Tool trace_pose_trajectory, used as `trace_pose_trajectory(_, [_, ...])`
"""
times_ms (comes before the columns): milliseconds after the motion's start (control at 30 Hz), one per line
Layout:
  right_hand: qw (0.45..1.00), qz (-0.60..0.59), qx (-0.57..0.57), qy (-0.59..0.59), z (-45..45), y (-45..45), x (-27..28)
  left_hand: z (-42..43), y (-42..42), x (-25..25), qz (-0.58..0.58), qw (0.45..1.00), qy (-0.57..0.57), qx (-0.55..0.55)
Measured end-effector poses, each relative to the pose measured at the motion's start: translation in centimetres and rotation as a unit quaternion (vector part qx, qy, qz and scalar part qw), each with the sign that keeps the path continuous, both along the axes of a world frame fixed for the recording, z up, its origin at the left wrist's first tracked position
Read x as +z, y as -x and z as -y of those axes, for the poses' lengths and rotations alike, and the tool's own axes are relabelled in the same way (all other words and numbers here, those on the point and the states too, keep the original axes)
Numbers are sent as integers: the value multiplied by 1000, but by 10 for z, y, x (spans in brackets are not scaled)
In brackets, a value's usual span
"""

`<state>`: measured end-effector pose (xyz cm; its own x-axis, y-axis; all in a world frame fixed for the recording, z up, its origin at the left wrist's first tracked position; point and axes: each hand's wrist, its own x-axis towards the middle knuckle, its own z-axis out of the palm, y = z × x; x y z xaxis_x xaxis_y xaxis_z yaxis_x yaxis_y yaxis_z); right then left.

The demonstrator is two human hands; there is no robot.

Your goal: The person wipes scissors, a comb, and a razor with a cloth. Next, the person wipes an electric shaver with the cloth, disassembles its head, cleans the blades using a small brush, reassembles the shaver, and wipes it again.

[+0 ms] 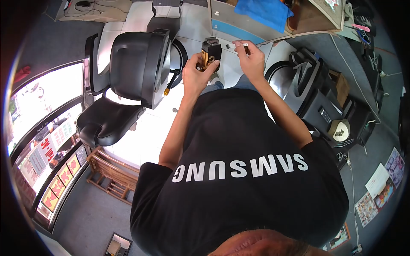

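Note:
My left hand (197, 79) is wrapped round a black and gold hair clipper (211, 52), its blade end pointing up and away from me. In my right hand (252, 62), a small white cleaning brush (237, 45) is pinched between thumb and fingers. Dark bristles on the brush point left towards the clipper's head, with a small gap between them. Both hands are out in front of my black shirt (239, 128), over the pale tiled floor. My palm and fingers hide part of the clipper's lower body.
A black barber chair (132, 68) stands to my left, a bamboo bench (113, 175) behind it. Ahead is a drawer cabinet (230, 27) with a blue cloth (262, 13) on top. To my right are a dark grey chair (316, 100), a cap (340, 130) and hanging cables.

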<state>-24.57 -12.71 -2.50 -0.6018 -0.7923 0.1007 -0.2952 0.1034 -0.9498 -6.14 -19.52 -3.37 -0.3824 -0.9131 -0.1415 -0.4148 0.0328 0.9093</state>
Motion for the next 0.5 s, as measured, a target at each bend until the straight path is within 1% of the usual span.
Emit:
trace_pose_trajectory(33, [999,28,2,16,0,0,0,2,0,3,9,1000,-1,-2])
trace_pose_trajectory(67, [999,10,40,27,-3,-1,0,2,-1,6,18,1000,-5,-6])
trace_pose_trajectory(100, [996,-9,77,38,-2,-5,11,2,-1,7,27,1000,-8,-10])
trace_pose_trajectory(133, [992,-30,114,53,1,-5,17,2,0,2,5,1000,-11,-9])
trace_pose_trajectory(233, [1000,5,-22,-16,7,3,-8,2,2,6,-27,999,-29,-3])
trace_pose_trajectory(267, [999,37,1,8,6,6,-15,4,1,8,-19,999,-35,-9])
trace_pose_trajectory(333, [992,105,44,48,3,2,6,4,-2,18,0,998,-56,-24])
trace_pose_trajectory(433, [998,41,53,2,3,8,1,7,-6,9,-71,989,-110,-61])
trace_pose_trajectory(500, [995,98,26,-3,4,23,1,11,-12,6,-86,980,-157,-92])
